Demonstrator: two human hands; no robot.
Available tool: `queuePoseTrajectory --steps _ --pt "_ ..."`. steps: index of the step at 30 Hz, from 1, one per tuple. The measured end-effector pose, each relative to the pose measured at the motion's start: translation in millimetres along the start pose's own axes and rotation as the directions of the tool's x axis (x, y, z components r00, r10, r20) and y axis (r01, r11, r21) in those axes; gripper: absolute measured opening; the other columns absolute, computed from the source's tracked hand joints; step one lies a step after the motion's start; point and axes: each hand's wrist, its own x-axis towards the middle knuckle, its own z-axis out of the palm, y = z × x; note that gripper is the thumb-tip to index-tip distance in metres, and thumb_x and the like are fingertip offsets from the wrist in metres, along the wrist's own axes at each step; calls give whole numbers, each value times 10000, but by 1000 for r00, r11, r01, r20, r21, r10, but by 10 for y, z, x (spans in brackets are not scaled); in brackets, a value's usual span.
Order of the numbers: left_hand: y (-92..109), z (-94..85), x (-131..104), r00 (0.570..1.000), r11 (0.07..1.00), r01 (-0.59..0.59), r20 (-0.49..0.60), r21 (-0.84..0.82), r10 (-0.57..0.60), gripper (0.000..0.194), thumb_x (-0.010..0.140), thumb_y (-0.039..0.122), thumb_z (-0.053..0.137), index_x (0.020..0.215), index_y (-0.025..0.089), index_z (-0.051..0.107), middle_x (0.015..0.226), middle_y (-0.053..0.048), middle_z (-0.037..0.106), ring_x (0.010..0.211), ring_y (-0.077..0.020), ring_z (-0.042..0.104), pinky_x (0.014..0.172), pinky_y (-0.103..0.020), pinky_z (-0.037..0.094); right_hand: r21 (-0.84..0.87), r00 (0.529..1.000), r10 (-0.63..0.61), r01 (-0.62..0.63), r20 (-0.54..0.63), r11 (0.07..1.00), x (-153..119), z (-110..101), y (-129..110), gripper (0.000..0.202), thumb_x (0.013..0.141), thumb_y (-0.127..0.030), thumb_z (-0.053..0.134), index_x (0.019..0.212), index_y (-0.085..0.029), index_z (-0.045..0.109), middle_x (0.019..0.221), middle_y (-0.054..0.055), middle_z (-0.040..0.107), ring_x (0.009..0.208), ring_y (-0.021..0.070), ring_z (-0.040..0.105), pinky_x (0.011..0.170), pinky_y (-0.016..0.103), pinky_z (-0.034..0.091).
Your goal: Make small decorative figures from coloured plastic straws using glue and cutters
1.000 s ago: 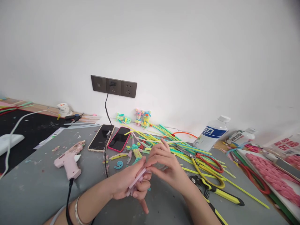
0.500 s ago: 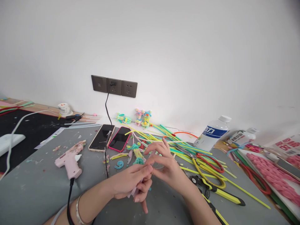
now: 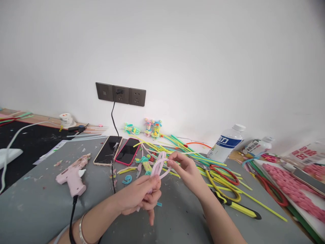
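Observation:
My left hand [image 3: 143,195] is closed around the lower part of a pale pink pipe cleaner [image 3: 157,165] bent into several upright loops. Its lower end shows beneath the fingers. My right hand [image 3: 184,171] pinches the outermost loop on the right between thumb and forefinger. Just behind the loops lies a small green and yellow pipe-cleaner figure [image 3: 146,163], partly covered. A blue coil [image 3: 127,179] rests on the mat left of it.
A pink glue gun [image 3: 72,174] with a black cord lies left, beside two phones [image 3: 108,150]. Yellow and green pipe cleaners [image 3: 175,145], scissors [image 3: 225,174] and yellow-black pliers [image 3: 240,207] spread to the right. A bottle [image 3: 225,144] stands behind them; small figures [image 3: 153,128] stand by the wall.
The pale pink loops, mostly hidden between my hands before, now stand up in view. My right hand has moved right and away from my left, drawing one loop outward.

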Motion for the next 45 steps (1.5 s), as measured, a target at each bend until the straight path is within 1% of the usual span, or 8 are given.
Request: queuePoseTrajectory --steps 6,9,15,22,28,33,40,45 --pt "25 2 -44 988 989 146 -49 4 -146 517 871 682 499 714 222 325 509 122 199 395 -40 99 378 -153 229 155 997 -64 69 -34 985 -10 58 -109 342 887 -456 632 669 -202 561 979 78 604 975 227 559 791 319 453" --pt "26 4 -64 982 982 189 -23 6 -189 520 870 694 487 717 225 324 504 120 201 396 -45 80 385 -171 152 310 1000 25 -27 11 951 -31 132 -126 336 898 -452 618 682 -202 553 1066 93 652 959 228 596 767 321 472" --pt "13 -12 -51 973 973 229 34 4 -229 523 878 689 477 698 225 317 499 114 204 392 -52 62 385 -199 91 365 992 79 -37 -100 930 -18 155 -37 297 845 -434 695 720 -204 555 782 22 596 732 162 525 654 258 424" --pt "51 9 -56 988 986 153 -11 -73 -154 494 899 619 506 690 223 297 501 116 174 406 -57 45 406 -201 104 372 995 57 -24 -78 928 1 20 11 262 905 -481 614 886 -229 547 1107 58 626 946 190 597 799 288 459" --pt "37 -13 -21 990 994 88 -100 -67 -94 445 908 553 489 694 220 287 521 117 178 420 -55 62 434 -205 143 320 994 38 -68 100 945 -47 231 -18 335 866 -472 665 1075 -233 558 1044 50 599 791 154 576 725 281 486" --pt "-94 -37 7 982 991 89 -174 100 -71 478 886 606 511 705 221 293 556 118 246 426 -40 117 444 -210 184 309 998 59 -55 -6 950 -48 339 -49 304 865 -481 655 889 -187 582 738 -20 521 617 106 477 542 209 427" --pt "-107 -39 -16 980 980 80 -192 182 -44 510 841 705 507 807 208 400 590 120 279 452 -41 146 448 -214 172 255 994 102 -86 -50 963 -22 171 -52 300 876 -468 636 949 -178 611 677 -16 579 475 79 444 417 191 402" --pt "-77 -50 -40 971 967 42 -237 251 19 474 901 665 443 884 192 468 608 109 294 463 -50 155 446 -216 187 -87 998 -65 64 -14 994 -20 3 -3 180 888 -284 616 1026 -194 689 802 34 678 593 115 568 549 227 494"
